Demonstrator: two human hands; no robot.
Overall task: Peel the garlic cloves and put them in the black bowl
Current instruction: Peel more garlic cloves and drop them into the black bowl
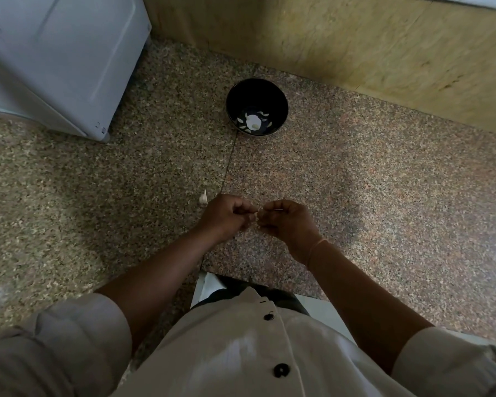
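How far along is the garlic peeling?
Done: black bowl holds something pale, possibly a peeled clove; unclear against its white pattern. In hand: left hand and right hand pinch a small pale piece between them, likely a clove. Left: one garlic piece lies on the counter by the left hand.

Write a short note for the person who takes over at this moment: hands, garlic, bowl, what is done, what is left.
Hands: the left hand and right hand both pinch one garlic clove between them, above the counter.
The black bowl stands on the counter beyond the hands; there are pale pieces in its bottom, cloves or pattern I cannot tell.
Another garlic piece lies left of the left hand.
Left: finish peeling the held clove, put it in the bowl, then probably the loose piece.
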